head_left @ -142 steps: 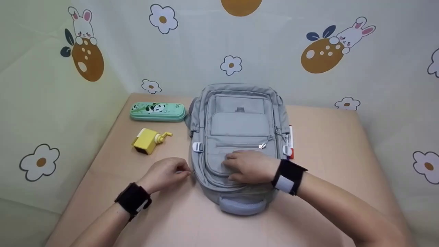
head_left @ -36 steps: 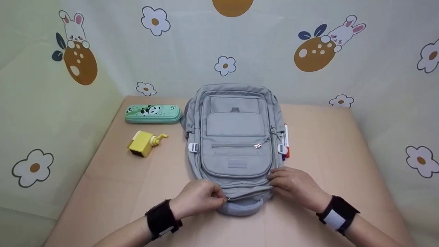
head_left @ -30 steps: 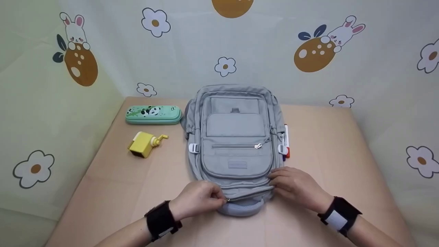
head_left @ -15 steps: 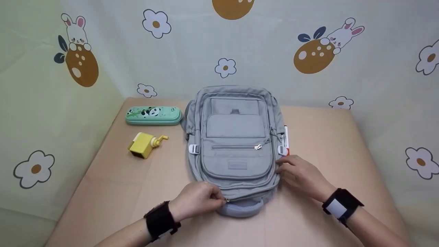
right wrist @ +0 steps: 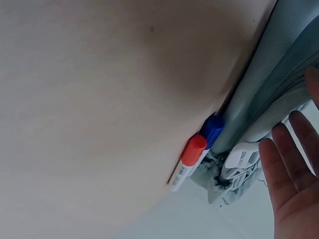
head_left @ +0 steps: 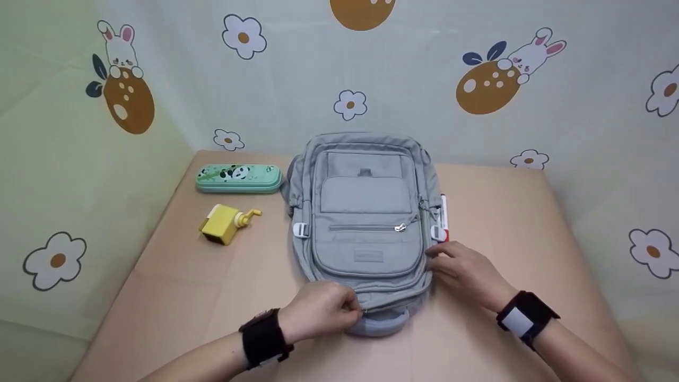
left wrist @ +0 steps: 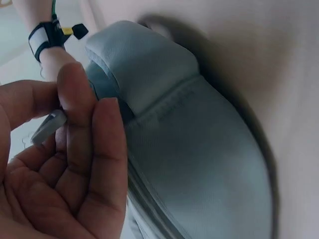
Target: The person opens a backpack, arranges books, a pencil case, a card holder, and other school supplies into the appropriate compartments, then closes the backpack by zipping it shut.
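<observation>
A grey backpack (head_left: 366, 193) lies front up on the table, its carry handle (head_left: 379, 324) toward me. My left hand (head_left: 321, 310) is at its bottom edge by the handle. In the left wrist view the thumb and forefinger pinch a metal zipper pull (left wrist: 49, 127); the other fingers are loosely bent. My right hand (head_left: 467, 270) holds the backpack's right side edge below the white buckle (head_left: 438, 233). Its fingers (right wrist: 279, 169) look fairly straight in the right wrist view, the thumb (right wrist: 312, 84) at the seam and partly out of frame.
A green panda pencil case (head_left: 238, 179) and a yellow pencil sharpener (head_left: 223, 224) with a crank lie left of the backpack. A red-capped marker (right wrist: 189, 159) and a blue-capped marker (right wrist: 212, 130) lie against its right side. Printed cloth walls (head_left: 286, 79) stand behind and beside the table.
My left hand has gone from the backpack's left side round to its bottom edge, edging right. My right hand has left the front panel for the right edge, then moved up it slightly.
</observation>
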{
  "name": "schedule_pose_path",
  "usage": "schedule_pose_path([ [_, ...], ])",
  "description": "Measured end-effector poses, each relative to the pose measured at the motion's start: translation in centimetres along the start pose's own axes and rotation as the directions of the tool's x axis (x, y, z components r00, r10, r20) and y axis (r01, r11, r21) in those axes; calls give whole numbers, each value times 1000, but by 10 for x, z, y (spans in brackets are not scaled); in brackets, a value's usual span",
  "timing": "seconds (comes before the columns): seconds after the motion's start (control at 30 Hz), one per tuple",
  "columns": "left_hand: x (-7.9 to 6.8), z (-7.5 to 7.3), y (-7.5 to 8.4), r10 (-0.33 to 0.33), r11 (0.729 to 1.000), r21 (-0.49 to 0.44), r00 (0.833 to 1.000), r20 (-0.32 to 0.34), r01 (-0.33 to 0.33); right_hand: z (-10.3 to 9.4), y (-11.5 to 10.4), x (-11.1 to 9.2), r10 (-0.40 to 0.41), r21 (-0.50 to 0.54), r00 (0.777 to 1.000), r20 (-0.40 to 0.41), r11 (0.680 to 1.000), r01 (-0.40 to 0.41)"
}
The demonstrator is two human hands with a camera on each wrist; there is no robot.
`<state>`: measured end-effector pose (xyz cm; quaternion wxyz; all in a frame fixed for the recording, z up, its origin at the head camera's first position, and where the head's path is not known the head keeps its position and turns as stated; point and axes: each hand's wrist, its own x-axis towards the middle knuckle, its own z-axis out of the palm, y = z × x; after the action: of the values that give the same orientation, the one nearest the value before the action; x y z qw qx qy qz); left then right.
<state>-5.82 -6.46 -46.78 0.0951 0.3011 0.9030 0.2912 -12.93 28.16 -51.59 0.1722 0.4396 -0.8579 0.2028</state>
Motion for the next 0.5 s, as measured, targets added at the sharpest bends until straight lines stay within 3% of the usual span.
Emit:
schedule_pose_path([
  [0.13,13,5,13,21,998,57,1000,11,-21,0,-1,1,-14,-2,1000,-12,1000,14],
  [0.3,30,12,26,92,985,149,996,11,-92,0,-2,0,-5,-4,1000,-16,1000,5],
  [0.5,38,15,30,114,973,199,993,28,-117,0,-2,-3,29,-10,999,19,1000,-28],
])
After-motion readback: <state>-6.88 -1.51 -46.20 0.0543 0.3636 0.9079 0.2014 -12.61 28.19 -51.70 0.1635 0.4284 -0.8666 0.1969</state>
